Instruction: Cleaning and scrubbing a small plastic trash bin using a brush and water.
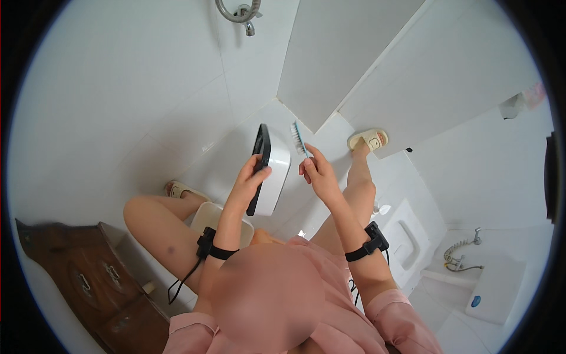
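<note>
My left hand (249, 180) is closed on a white box-shaped thing with a black rim (279, 177), tilted up on its side in front of me. The thumb lies over the rim, and the other fingers are partly hidden behind it. I cannot make out what kind of thing it is. In my right hand (321, 176) a small scrub brush (298, 139) with white bristles and a light-blue back points upward. Its bristles face the white thing, with a gap between them. My right fingers pinch the lower end of the brush.
Below my left forearm stands a cream bucket-like container (205, 217). A white squat toilet (407, 236) is to the right, with a cistern (499, 290) and hose nearby. A dark wooden cabinet (88, 289) fills the lower left. A wall tap (247, 23) hangs at the far side.
</note>
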### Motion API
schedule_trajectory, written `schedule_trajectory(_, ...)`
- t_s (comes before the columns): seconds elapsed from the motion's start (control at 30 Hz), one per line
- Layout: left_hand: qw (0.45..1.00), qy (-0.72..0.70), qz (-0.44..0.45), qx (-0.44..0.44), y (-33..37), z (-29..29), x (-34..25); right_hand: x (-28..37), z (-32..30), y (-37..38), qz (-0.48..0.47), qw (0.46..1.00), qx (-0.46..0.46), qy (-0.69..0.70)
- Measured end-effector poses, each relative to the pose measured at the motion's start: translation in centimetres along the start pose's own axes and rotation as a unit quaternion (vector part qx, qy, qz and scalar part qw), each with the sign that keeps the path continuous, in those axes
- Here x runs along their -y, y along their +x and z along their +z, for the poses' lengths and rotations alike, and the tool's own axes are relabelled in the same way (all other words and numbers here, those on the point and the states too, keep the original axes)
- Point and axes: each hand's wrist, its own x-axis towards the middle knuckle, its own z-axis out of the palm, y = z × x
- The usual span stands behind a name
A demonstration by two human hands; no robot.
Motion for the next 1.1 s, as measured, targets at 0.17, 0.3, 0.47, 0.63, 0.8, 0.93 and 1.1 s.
schedule_trajectory(0.17,0.976,-0.164,-0.130,-0.068,0.0,-1.3,1.4,-0.3,1.1,-2.5,-0.147,0.964,0.002,-0.222)
schedule_trajectory(0.3,0.981,-0.090,-0.167,-0.050,0.5,-2.3,3.8,1.1,3.6,-3.9,-0.336,0.775,0.057,-0.533)
schedule_trajectory(0.47,0.983,-0.112,-0.147,-0.002,-0.9,-0.6,2.8,2.5,1.5,-0.3,-0.398,0.763,-0.023,-0.509)
schedule_trajectory(0.63,0.984,-0.035,-0.172,-0.013,-0.9,-1.2,5.2,1.3,3.4,-1.4,-0.406,0.822,0.083,-0.390)
schedule_trajectory(0.8,0.988,-0.056,-0.132,-0.057,-1.2,-0.8,4.0,-4.4,-1.2,2.5,-0.229,0.885,-0.050,-0.403)
schedule_trajectory(0.93,0.989,0.119,-0.006,-0.083,-1.4,-0.4,3.5,-1.4,1.3,1.0,-0.282,0.906,0.003,-0.316)
schedule_trajectory(1.1,0.986,0.052,0.014,-0.156,-1.3,0.9,1.8,-4.2,-4.3,5.6,-0.174,0.908,-0.127,-0.358)
